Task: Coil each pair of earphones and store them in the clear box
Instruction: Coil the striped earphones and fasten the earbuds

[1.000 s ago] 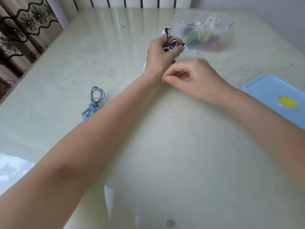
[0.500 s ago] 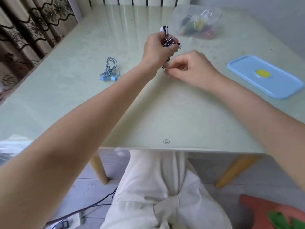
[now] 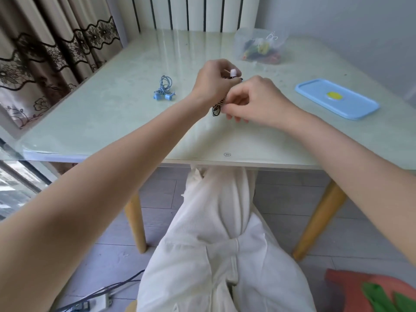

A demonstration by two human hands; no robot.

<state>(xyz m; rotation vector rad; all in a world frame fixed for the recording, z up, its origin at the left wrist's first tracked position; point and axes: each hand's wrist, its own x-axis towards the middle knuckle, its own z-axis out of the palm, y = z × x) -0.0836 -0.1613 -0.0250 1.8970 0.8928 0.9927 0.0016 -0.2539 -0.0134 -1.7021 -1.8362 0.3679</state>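
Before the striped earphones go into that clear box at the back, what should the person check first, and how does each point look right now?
1. Striped earphones held by both hands: ok, left hand and right hand both grip them.
2. Coil finished and secured: cannot tell, the hands cover most of the cord.
3. Clear box open: ok, its blue lid lies apart on the table.
4. Room left in the box: cannot tell, it already holds several coloured bundles.
5. Path to the box free: ok, nothing lies between the hands and it.
6. Other pairs left: not ok, blue earphones lie on the table.
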